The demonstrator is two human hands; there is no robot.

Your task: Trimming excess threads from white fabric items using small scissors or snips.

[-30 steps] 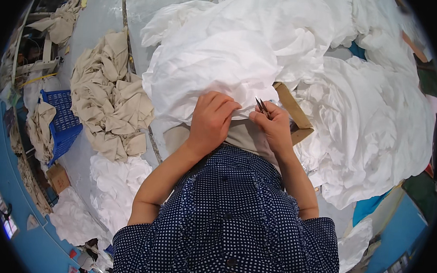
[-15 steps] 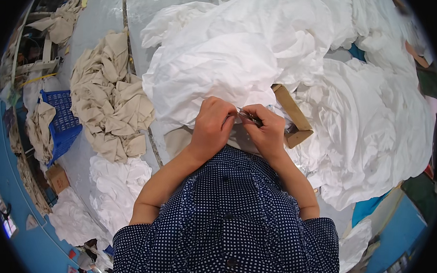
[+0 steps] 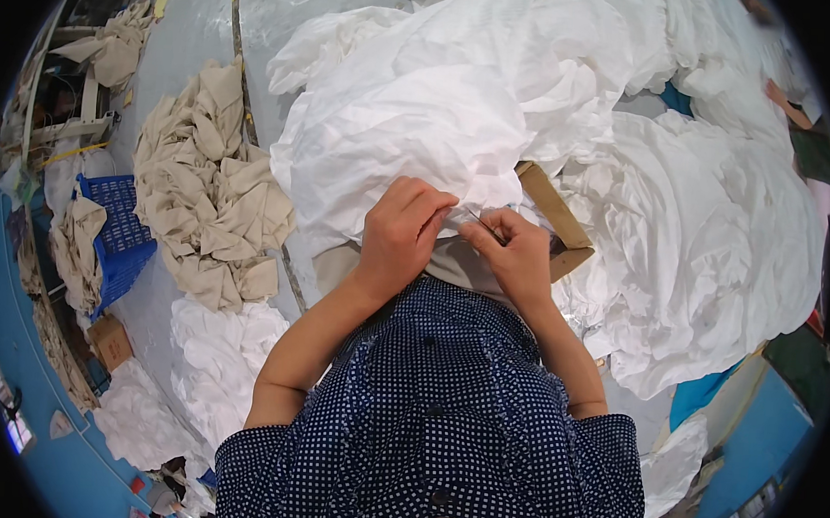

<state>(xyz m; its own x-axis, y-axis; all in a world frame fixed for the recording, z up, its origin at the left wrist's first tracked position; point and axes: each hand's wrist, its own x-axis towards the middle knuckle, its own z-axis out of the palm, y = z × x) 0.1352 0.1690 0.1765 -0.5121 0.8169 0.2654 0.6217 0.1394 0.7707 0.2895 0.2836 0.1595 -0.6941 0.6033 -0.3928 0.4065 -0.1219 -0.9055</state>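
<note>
A big heap of white fabric (image 3: 398, 119) lies bunched right in front of me. My left hand (image 3: 399, 235) is closed, with thumb and fingers pinching the near edge of this cloth. Close on its right, my right hand (image 3: 515, 249) is closed around small thread snips (image 3: 498, 235). Their thin dark metal tip points toward the left fingertips, and the palm hides most of the handles. Whether the tip touches the cloth or a thread is too small to tell. Beige cloth (image 3: 466, 261) shows under my hands, by my waist.
An open cardboard box (image 3: 558, 208) stands just right of my right hand. More white fabric (image 3: 684, 252) spreads to the right. A beige cloth pile (image 3: 209, 194) and a blue plastic basket (image 3: 120, 237) are on the left. Another person's arm (image 3: 788, 104) shows at the far right.
My hands have drawn slightly apart; the right has moved a little down and right with the snips. The other person's arm has come further into view at the far right.
</note>
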